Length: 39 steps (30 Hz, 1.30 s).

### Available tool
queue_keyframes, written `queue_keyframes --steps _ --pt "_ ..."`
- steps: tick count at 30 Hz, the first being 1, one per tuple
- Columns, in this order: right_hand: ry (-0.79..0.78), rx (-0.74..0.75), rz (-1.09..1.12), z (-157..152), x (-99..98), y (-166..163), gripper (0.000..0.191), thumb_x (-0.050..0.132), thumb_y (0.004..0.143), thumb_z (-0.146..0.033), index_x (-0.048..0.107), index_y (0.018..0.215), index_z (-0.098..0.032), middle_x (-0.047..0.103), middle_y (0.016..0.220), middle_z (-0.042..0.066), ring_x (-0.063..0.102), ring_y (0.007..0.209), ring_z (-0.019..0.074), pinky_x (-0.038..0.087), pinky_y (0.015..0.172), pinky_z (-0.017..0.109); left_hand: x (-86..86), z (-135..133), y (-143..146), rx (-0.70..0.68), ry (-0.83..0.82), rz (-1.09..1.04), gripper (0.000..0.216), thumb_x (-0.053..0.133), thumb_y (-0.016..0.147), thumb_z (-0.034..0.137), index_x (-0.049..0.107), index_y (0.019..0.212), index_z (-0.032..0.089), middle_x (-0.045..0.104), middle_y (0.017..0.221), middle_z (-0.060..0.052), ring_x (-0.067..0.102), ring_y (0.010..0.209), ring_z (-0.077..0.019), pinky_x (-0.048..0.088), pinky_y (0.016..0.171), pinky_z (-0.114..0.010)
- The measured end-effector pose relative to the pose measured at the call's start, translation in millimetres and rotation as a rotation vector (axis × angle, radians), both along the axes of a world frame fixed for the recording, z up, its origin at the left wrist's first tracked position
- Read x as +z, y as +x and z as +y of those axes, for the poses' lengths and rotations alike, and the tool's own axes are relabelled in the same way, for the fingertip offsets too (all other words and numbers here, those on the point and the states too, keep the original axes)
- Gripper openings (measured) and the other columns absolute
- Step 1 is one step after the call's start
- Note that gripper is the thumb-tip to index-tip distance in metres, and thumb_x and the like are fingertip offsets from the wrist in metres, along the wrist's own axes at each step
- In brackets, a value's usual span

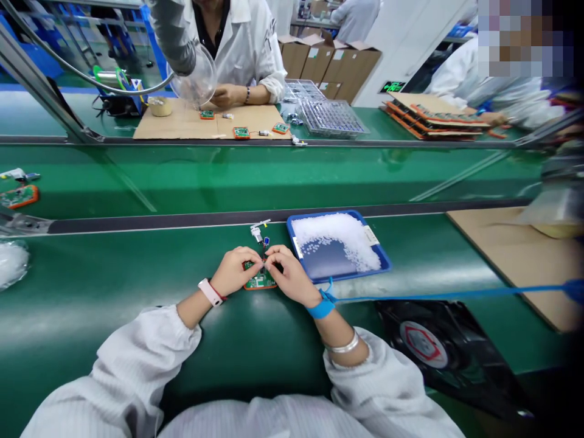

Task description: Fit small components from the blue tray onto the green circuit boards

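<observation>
A green circuit board (260, 282) with an orange rim lies on the green bench in front of me, partly covered by my fingers. My left hand (238, 269) comes over it from the left, thumb and index finger pinched near its upper edge. From the other side my right hand (291, 277) meets it, fingertips also pinched. The fingertips nearly touch, and whatever is between them is too small to make out. Just beyond them lie a small blue component (266, 242) and a white part with a yellow tip (257, 233), apparently wired to the board.
A blue tray (387, 267) of small white pieces sits to the right. A blue cord (438, 294) runs rightward from my right wristband, above a black object (449, 350). Cardboard (511, 249) lies at far right. Across the belt (274, 176), a person works at boards on cardboard (177, 125).
</observation>
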State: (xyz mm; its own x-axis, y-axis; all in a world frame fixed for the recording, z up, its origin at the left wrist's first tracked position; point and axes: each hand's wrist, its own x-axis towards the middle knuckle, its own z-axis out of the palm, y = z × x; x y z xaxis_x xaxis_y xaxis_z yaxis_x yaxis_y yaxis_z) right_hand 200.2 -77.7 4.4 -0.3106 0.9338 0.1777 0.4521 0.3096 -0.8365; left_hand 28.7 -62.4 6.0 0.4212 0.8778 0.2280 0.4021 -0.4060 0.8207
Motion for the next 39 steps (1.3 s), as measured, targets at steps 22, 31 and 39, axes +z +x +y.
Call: queue_keyframes --steps 22,31,39 --pt "-0.051 -0.284 0.411 5 -10.7 -3 0.024 0.042 0.087 -0.038 0.057 0.08 -0.021 0.055 0.093 0.006 0.053 0.086 0.0179 0.044 0.075 0.033 6.5 -22 -15 -0.07 0.033 0.31 0.069 0.072 0.066 0.043 0.045 0.126 0.021 0.06 0.114 -0.012 0.054 0.105 -0.0293 0.04 0.092 -0.046" --pt "-0.244 -0.282 0.946 9 -14.9 -5 0.032 0.04 0.083 -0.047 0.058 0.087 -0.021 0.058 0.093 0.009 0.054 0.076 0.0194 0.044 0.064 0.034 41.5 115 -34 0.344 -0.331 -0.659 0.046 0.057 0.077 0.05 0.05 0.107 0.016 0.065 0.094 -0.008 0.062 0.08 -0.0145 0.047 0.064 -0.023" --pt "-0.311 -0.273 0.984 12 -16.1 -7 0.03 0.054 0.077 -0.047 0.066 0.079 -0.02 0.056 0.092 0.006 0.049 0.074 0.0154 0.041 0.064 0.029 -5.7 173 -72 0.556 0.22 0.215 0.063 0.07 0.069 0.035 0.043 0.121 0.014 0.059 0.114 -0.015 0.056 0.105 -0.028 0.042 0.09 -0.042"
